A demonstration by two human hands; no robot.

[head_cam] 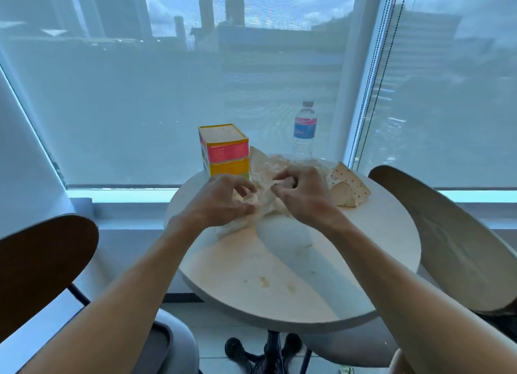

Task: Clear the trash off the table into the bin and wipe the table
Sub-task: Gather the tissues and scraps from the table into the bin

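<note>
A round white table (363, 234) stands by the window. On its far half lies a crumpled sheet of pale food paper (265, 166). My left hand (223, 199) and my right hand (300, 194) both have curled fingers gripping this paper from the near side, bunching it between them. To the right of it lies a dotted paper wrapper (348, 187). A yellow and pink carton (225, 150) stands upright behind my left hand. A clear water bottle (304, 131) stands at the far edge. Small crumbs and smears (264, 281) mark the near part of the tabletop.
A dark wooden chair back (42, 267) is at the left and a lighter one (447, 234) at the right, both close to the table. A grey bin rim (165, 343) shows below left. The window and blind cords (372, 74) are behind.
</note>
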